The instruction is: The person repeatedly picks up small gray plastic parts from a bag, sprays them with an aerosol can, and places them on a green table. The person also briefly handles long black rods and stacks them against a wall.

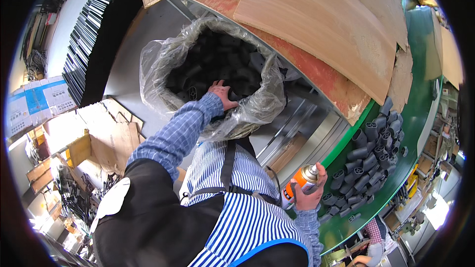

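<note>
My left hand (223, 95) reaches down into a sack lined with clear plastic (259, 109). The sack is heaped with dark grey plastic tube fittings (230, 57). My fingers and thumb are spread against the fittings near the sack's front rim. The fingertips blend into the dark parts, so a grip on one of them cannot be made out. My right hand (311, 193) is wrapped around an orange and white spray can (301, 183) with its white nozzle up, one finger at the nozzle. More grey fittings (365, 167) are piled beside that hand on a green conveyor belt (334, 235).
Cardboard sheets (319, 26) cover a worn red board (297, 48) beyond the sack. A stack of black strips (89, 33) stands at left, above a cardboard box (41, 98). Metal bars (287, 126) lie under the board. Another person's checkered sleeve (373, 230) shows at lower right.
</note>
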Action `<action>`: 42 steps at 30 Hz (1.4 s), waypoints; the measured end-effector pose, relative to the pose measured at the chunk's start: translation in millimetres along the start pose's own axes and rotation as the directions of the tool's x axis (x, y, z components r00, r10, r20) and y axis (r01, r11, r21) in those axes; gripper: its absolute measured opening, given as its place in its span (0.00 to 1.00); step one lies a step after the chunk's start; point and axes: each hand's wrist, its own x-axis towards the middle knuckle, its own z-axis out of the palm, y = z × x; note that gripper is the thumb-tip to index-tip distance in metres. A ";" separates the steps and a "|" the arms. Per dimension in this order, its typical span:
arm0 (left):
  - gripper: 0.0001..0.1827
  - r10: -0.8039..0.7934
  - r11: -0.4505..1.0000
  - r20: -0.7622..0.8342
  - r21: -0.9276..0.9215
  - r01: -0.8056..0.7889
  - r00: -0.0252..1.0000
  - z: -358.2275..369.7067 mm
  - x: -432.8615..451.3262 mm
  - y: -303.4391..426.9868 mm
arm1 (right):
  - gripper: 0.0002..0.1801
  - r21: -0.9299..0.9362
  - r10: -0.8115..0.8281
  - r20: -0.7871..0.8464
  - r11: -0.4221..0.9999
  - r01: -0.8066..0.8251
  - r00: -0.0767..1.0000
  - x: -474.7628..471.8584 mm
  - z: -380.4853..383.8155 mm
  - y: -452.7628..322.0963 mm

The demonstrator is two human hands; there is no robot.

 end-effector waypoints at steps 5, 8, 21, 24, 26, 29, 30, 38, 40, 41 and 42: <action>0.62 0.030 0.986 0.372 0.144 -0.089 0.928 11.7 61.4 -8.4 | 0.44 -0.110 -0.064 0.046 0.992 0.069 0.997 8.8 3.8 1.5; 0.66 -0.047 0.975 0.433 0.217 -0.054 0.900 16.7 68.9 -11.9 | 0.44 -0.113 -0.110 0.062 0.987 0.116 0.992 7.4 4.2 1.2; 0.36 -0.115 0.971 -0.230 -0.230 0.061 0.966 -67.7 -54.7 -28.0 | 0.43 0.029 -0.102 0.007 0.994 0.102 0.995 12.3 -18.4 -21.8; 0.29 0.253 0.937 -0.561 -0.061 -0.344 0.789 -122.1 -107.0 -2.9 | 0.40 -0.125 -0.322 0.079 0.936 0.329 0.944 36.8 -15.0 -46.3; 0.28 0.415 0.858 -0.615 0.018 -0.514 0.671 -142.8 -127.8 43.8 | 0.40 0.011 -0.432 0.164 0.900 0.437 0.887 51.9 0.4 -69.0; 0.28 0.568 0.748 -0.633 0.132 -0.651 0.525 -161.2 -144.9 111.5 | 0.37 0.093 -0.565 0.259 0.822 0.562 0.783 56.1 15.3 -105.1; 0.28 0.607 0.722 -0.619 0.167 -0.671 0.499 -165.9 -147.4 127.6 | 0.37 0.111 -0.583 0.249 0.810 0.576 0.773 54.2 15.6 -113.7; 0.25 0.772 0.565 -0.525 0.313 -0.763 0.357 -168.6 -144.0 201.5 | 0.37 -0.087 -0.514 0.180 0.841 0.534 0.838 30.2 -22.3 -108.3; 0.26 0.837 0.472 -0.461 0.339 -0.814 0.294 -168.7 -141.0 220.6 | 0.38 -0.038 -0.507 0.038 0.861 0.508 0.861 22.2 -39.2 -101.7; 0.26 0.854 0.444 -0.430 0.308 -0.841 0.293 -166.4 -141.4 231.9 | 0.39 -0.008 -0.488 -0.035 0.873 0.489 0.872 17.8 -48.5 -97.8; 0.26 0.893 0.395 -0.365 0.357 -0.846 0.263 -164.0 -142.4 243.5 | 0.39 0.012 -0.503 -0.082 0.863 0.505 0.861 12.7 -58.6 -93.1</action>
